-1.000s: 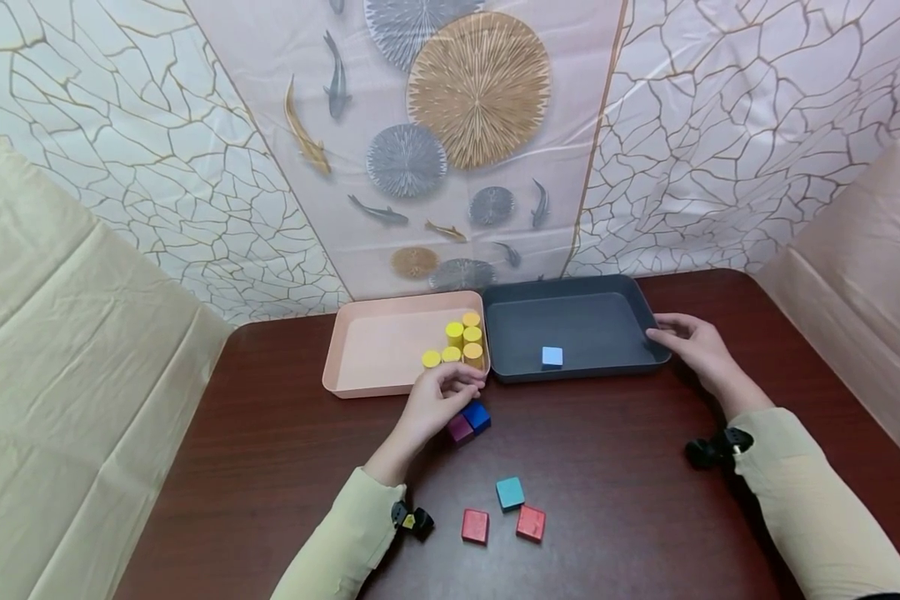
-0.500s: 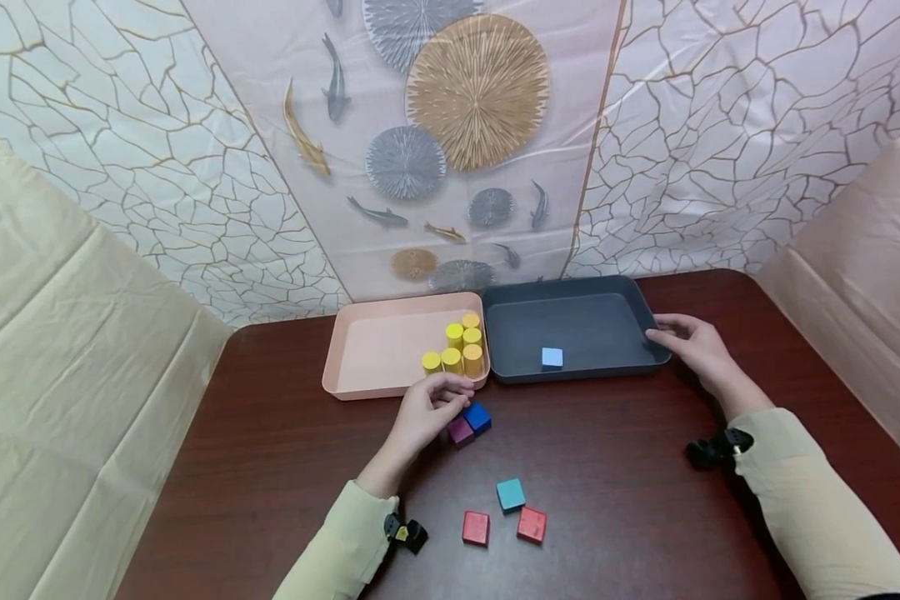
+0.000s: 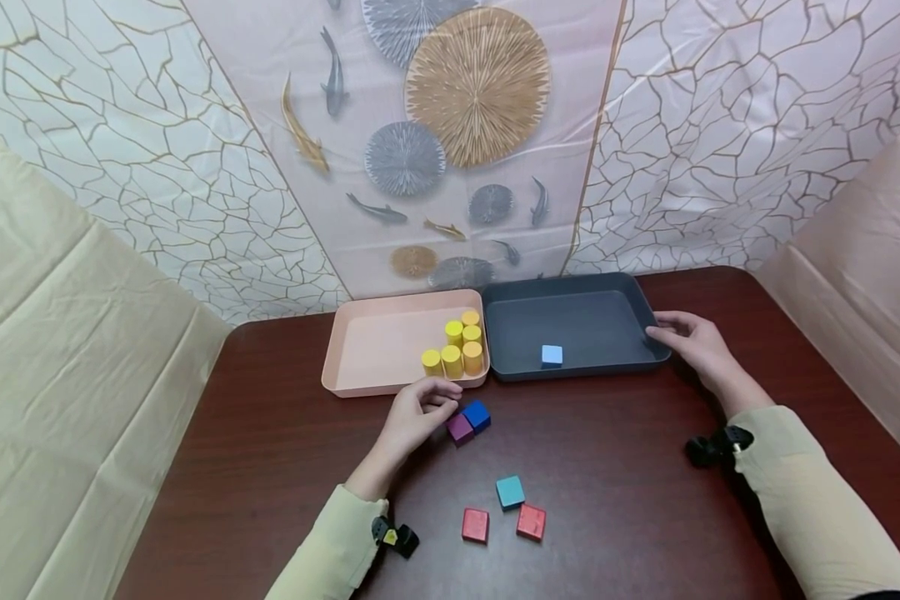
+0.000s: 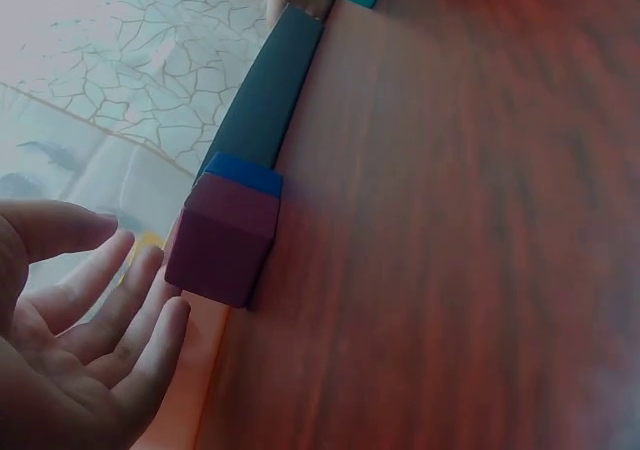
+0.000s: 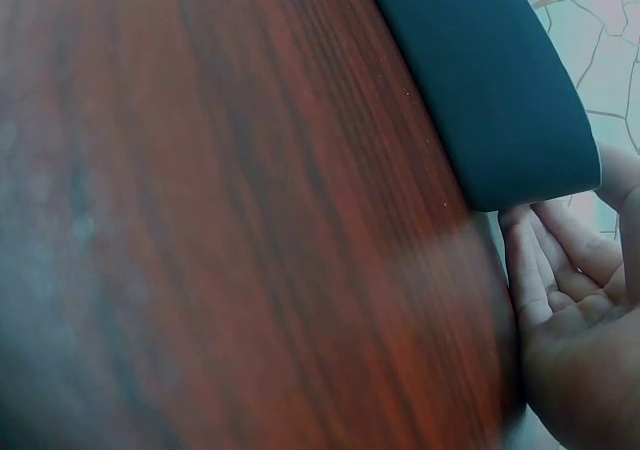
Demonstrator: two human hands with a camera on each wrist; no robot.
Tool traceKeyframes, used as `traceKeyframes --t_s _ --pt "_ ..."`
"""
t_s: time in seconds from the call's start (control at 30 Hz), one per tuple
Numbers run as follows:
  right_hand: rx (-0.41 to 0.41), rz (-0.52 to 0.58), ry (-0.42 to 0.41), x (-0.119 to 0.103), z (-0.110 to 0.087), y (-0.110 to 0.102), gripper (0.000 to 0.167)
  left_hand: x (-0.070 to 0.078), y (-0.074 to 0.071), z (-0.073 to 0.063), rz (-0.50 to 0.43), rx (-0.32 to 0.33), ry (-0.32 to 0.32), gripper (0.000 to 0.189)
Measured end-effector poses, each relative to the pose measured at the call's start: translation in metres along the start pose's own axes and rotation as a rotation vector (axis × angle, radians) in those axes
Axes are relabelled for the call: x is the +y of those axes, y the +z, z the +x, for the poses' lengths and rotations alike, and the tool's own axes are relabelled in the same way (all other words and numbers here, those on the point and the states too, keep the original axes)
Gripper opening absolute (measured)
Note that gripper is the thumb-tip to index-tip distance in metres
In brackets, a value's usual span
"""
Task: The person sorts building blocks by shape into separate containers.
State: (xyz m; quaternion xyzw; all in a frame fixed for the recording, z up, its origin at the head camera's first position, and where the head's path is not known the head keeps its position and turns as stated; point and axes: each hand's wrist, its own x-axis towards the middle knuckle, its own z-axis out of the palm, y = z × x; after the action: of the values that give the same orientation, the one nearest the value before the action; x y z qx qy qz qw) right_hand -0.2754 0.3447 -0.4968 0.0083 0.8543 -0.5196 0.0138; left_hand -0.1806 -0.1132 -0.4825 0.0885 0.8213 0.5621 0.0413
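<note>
My left hand [image 3: 412, 417], its fingers loosely bent and holding nothing, hovers at the front edge of the pink tray [image 3: 378, 342]. Just beside its fingertips lie a purple cube [image 4: 222, 240] and a blue cube [image 3: 477, 415], touching each other on the table. In the pink tray's right part stand several yellow cylinders [image 3: 452, 360]. At the right end of the dark grey tray [image 3: 562, 321], my right hand [image 3: 696, 346] holds the rim, thumb over it and fingers outside. A light blue cube [image 3: 552, 356] sits near that tray's front wall.
Nearer on the brown table [image 3: 607, 467] lie a teal cube [image 3: 509, 492] and two red cubes, one left [image 3: 476, 525] and one right [image 3: 531, 522]. The trays stand side by side, against a patterned cloth backdrop [image 3: 480, 92]. Cloth walls flank the table.
My left hand has drawn back and left from the pink tray's front right corner, uncovering the front cylinders. My right hand and the cubes stay where they were.
</note>
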Motion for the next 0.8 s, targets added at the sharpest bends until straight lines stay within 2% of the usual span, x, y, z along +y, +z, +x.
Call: traceKeyframes --t_s 0.27,0.7,0.8 --pt "0.014 0.015 -0.004 0.000 -0.001 -0.001 0.064 -0.002 -0.004 -0.004 0.015 -0.011 -0.028 0.020" --pt "0.013 0.003 0.011 0.001 0.000 0.000 0.066 -0.011 -0.006 -0.007 -0.012 -0.120 -0.065 0.034" --pt "0.014 0.001 0.011 0.002 0.001 0.000 0.066 -0.011 -0.007 -0.007 0.003 -0.142 -0.052 0.036"
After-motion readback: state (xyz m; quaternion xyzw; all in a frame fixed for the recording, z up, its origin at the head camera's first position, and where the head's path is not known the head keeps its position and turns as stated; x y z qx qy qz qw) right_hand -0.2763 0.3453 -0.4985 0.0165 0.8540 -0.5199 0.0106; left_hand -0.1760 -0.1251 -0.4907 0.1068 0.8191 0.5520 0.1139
